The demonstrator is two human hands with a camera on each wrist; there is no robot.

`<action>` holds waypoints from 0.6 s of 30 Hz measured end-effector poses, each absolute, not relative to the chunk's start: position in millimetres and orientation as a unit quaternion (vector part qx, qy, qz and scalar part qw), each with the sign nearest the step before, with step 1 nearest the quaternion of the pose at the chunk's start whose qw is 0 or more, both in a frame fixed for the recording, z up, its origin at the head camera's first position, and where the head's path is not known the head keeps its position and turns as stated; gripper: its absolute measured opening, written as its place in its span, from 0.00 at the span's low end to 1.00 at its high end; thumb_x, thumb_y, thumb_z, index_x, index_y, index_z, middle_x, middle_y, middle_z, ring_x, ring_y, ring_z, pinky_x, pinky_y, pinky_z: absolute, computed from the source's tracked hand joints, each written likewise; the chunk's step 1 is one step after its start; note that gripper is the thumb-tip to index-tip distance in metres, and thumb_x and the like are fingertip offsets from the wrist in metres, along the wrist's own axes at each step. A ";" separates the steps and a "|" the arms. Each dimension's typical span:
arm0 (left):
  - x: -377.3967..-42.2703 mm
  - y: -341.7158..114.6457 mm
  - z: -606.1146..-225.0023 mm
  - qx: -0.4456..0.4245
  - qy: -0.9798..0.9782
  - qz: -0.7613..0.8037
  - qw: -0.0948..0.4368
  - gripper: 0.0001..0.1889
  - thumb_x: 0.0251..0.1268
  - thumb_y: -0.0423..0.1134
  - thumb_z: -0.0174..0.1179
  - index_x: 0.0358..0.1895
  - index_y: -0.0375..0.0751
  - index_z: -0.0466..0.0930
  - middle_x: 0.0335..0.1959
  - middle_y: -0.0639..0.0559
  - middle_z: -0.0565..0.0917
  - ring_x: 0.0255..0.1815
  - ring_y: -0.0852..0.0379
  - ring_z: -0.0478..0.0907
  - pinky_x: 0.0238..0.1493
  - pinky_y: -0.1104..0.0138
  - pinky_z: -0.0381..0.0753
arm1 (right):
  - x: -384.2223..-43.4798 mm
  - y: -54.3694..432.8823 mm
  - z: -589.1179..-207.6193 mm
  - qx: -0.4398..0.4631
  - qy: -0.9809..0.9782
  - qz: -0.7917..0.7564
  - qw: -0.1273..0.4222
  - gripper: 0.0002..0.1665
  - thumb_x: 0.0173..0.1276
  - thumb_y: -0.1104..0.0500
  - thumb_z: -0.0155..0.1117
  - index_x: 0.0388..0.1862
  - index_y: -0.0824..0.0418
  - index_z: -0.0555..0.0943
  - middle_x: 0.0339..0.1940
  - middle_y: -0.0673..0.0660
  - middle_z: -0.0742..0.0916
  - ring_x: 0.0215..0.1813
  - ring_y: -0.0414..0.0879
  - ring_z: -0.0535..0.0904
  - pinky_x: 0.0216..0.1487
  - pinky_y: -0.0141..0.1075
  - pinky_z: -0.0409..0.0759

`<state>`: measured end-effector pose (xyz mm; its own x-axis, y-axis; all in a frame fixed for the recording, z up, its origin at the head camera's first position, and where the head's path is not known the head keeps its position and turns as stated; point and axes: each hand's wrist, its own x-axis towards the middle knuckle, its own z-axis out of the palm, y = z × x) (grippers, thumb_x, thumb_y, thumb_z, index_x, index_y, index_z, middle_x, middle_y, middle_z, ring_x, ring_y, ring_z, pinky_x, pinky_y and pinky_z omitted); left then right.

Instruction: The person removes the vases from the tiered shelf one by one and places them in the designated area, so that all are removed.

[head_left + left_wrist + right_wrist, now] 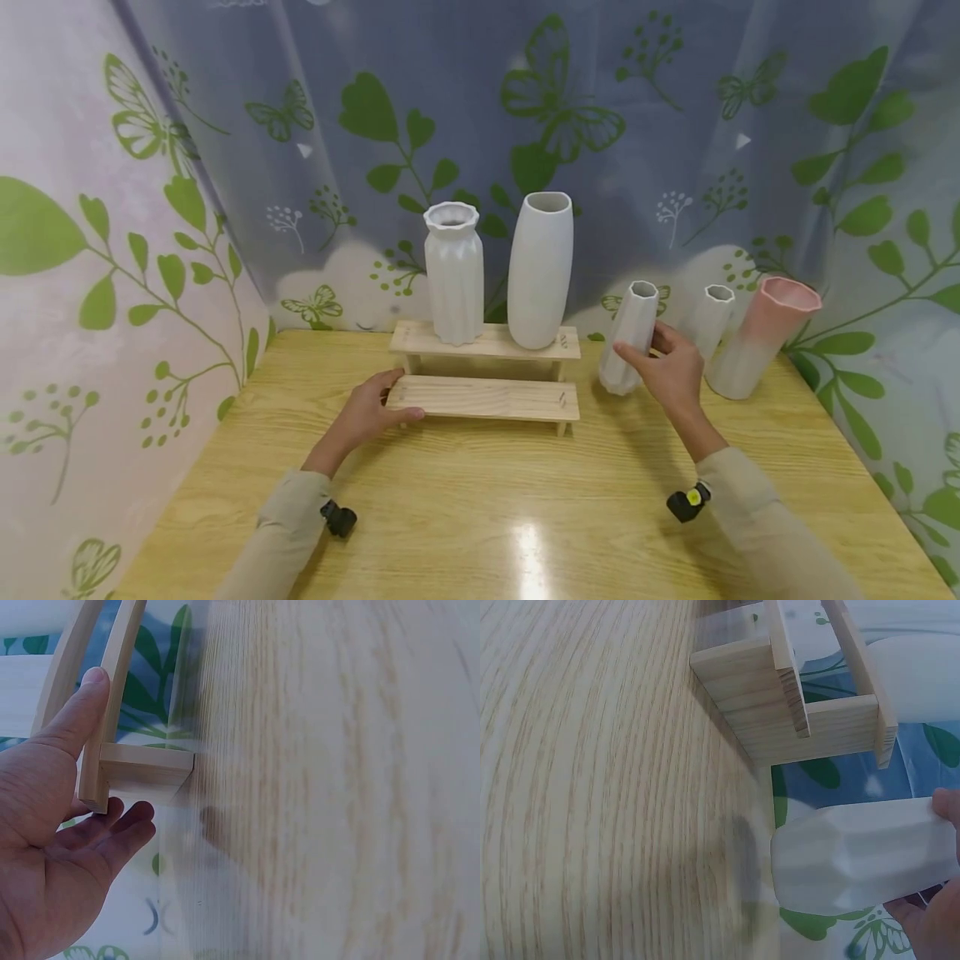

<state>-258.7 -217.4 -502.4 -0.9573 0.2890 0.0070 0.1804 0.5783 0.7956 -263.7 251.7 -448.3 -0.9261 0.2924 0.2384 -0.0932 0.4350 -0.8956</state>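
Observation:
A two-step wooden stand (pixel 483 397) occupies the middle of the table. My left hand (pixel 372 407) grips the left end of its lower step; the left wrist view shows the thumb (pixel 91 686) along the plank and the fingers around its end. My right hand (pixel 672 367) holds a small white faceted vase (pixel 633 333) between thumb and fingers, to the right of the stand. The vase leans slightly, mouth up; I cannot tell whether its base (pixel 795 859) touches the table. On the upper step stand a white ruffled-rim vase (pixel 455 279) and a tall smooth white vase (pixel 541 271).
Another small white vase (pixel 712 321) stands just behind my right hand. Beside it, at the table's right, is a pink-and-white vase (pixel 765 337). A patterned curtain (pixel 450 100) hangs behind the wooden table (pixel 450 517).

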 end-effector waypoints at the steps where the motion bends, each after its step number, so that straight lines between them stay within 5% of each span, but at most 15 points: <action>1: -258.7 -217.6 -502.7 0.134 0.887 0.438 0.062 0.55 0.56 0.60 0.75 0.79 0.34 0.58 0.78 0.35 0.63 0.72 0.33 0.69 0.67 0.44 0.75 | -265.0 251.6 -450.0 -0.059 -0.825 0.531 0.184 0.42 0.59 0.46 0.81 0.70 0.59 0.78 0.61 0.61 0.86 0.60 0.54 0.84 0.51 0.33 0.85; 9: -258.4 -217.0 -502.5 0.131 0.886 0.439 0.067 0.54 0.57 0.58 0.74 0.80 0.33 0.58 0.78 0.35 0.63 0.72 0.33 0.69 0.66 0.44 0.75 | -271.4 251.6 -459.7 -0.052 -0.822 0.538 0.176 0.44 0.61 0.46 0.80 0.73 0.58 0.75 0.64 0.62 0.84 0.63 0.55 0.82 0.61 0.51 0.82; 18: -258.4 -216.9 -502.6 0.134 0.886 0.438 0.067 0.54 0.58 0.58 0.74 0.79 0.33 0.58 0.78 0.34 0.63 0.72 0.34 0.69 0.66 0.44 0.75 | -275.1 252.5 -464.4 -0.054 -0.822 0.537 0.181 0.43 0.62 0.47 0.79 0.73 0.57 0.75 0.64 0.63 0.84 0.63 0.57 0.82 0.61 0.52 0.82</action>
